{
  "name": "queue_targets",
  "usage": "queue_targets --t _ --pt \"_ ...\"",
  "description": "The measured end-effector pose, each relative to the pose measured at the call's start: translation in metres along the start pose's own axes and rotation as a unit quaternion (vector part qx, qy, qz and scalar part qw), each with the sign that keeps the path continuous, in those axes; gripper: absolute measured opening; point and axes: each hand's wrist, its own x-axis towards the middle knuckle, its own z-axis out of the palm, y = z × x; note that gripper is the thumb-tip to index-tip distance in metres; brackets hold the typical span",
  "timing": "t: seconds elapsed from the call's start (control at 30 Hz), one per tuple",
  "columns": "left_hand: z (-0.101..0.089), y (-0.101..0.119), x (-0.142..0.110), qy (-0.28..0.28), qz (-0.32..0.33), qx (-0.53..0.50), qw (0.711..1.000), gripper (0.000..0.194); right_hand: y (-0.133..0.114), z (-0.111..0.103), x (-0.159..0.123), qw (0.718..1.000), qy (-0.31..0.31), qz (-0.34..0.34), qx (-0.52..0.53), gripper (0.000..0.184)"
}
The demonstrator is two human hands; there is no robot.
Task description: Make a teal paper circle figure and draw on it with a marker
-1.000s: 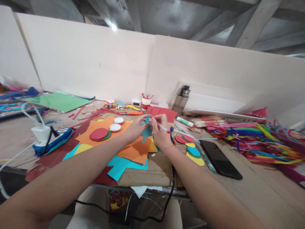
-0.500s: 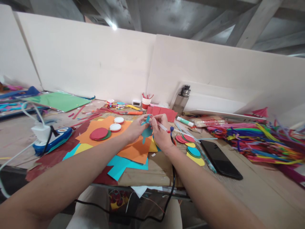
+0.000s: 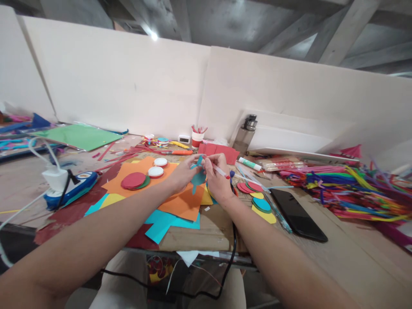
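Right now, close two-handed work on a small piece is in hand, above the middle of the table (image 3: 341, 257). The bright blue, flat, rounded piece with narrow tabs (image 3: 198, 177), apparently paper, is between the hands, above orange paper sheets (image 3: 188, 205). The left hand (image 3: 183, 175) has its grip closed on the piece, fingers near its upper part. The right hand (image 3: 219, 177) is curled in beside it, a slim whitish stick with a red end (image 3: 221, 172) held in its grip and slanting out over the hand. Its fingertips are close to the piece's upper tab; whether they touch it I cannot tell.

This looks like fine adjusting or joining at that tab. From this pose, the next move calls for a steady left hold and a light right touch, since thin material would probably crease under a hard pinch.

Two white round pieces with red sides (image 3: 156, 172) sit on the orange sheets, left of the hands. A white and green tube (image 3: 250, 164) lies to the right, beyond the right hand, and a black phone (image 3: 298, 216) lies farther right.
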Motion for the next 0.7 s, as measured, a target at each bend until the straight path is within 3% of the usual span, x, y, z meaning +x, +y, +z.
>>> queue_targets --t 0.7 --pt "-0.0018 -0.0011 -0.0002 0.002 0.007 -0.013 1.0 0.054 0.0039 -0.0003 0.001 1.0 0.012 0.001 -0.006 0.02"
